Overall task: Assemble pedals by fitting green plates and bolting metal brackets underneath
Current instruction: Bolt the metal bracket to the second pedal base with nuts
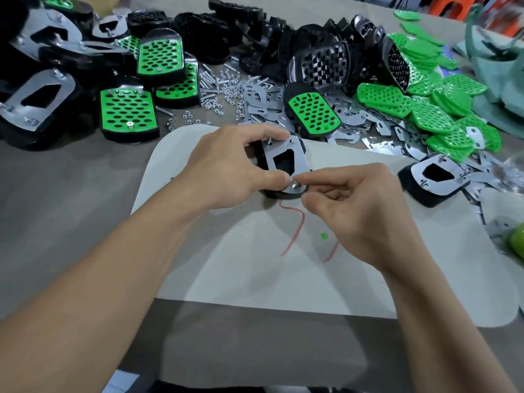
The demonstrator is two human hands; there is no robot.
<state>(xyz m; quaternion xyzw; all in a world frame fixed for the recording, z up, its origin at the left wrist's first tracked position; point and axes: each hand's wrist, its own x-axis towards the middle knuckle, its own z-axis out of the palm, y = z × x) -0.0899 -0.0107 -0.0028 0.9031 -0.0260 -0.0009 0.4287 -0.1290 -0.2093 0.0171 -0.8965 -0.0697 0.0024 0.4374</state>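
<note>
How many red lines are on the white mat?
2: one wavy red line below the black pedal; one short red line beside the right hand, which may hide more.

My one view is head-worn, wide-angle, looking forward and down, close over the surface [71,194] before me.

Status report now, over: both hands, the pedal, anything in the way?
Left hand grips pedal, bracket facing up. Right hand pinches near bolt. Loose parts piled behind, not blocking.
</note>
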